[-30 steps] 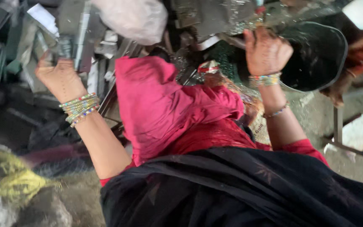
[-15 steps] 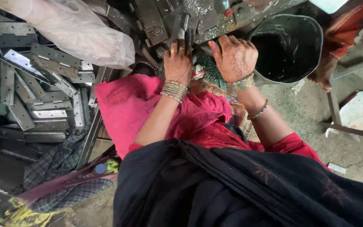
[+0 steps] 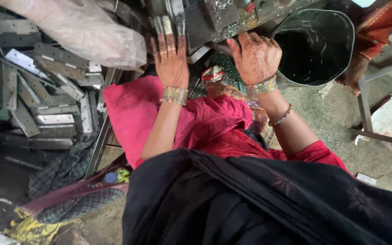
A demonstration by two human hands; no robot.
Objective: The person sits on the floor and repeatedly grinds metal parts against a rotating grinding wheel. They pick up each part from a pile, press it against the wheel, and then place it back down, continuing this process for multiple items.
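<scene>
My left hand [image 3: 171, 56] reaches up to the grey machine [image 3: 225, 18] at the top. Its fingers lie stretched along a narrow metal strip [image 3: 176, 13] and hold it against the machine. My right hand [image 3: 256, 55] is beside it, back towards me, with the fingers curled at the machine's lower edge. What they touch is hidden. Both wrists carry bangles. A pink cloth [image 3: 134, 115] lies over my lap under the left arm, and a black cloth [image 3: 259, 204] covers the near side.
A pile of flat metal hinge plates [image 3: 46, 104] lies at the left, with a clear plastic bag [image 3: 91, 36] over its far end. A dark round bucket [image 3: 316, 45] stands right of my right hand. Another person's hand [image 3: 355, 77] and a metal frame [image 3: 368, 113] are at the far right.
My left hand has swung from the plate pile at the left to the machine and now lies stretched along the strip. My right hand has stayed near the bucket, shifting slightly left.
</scene>
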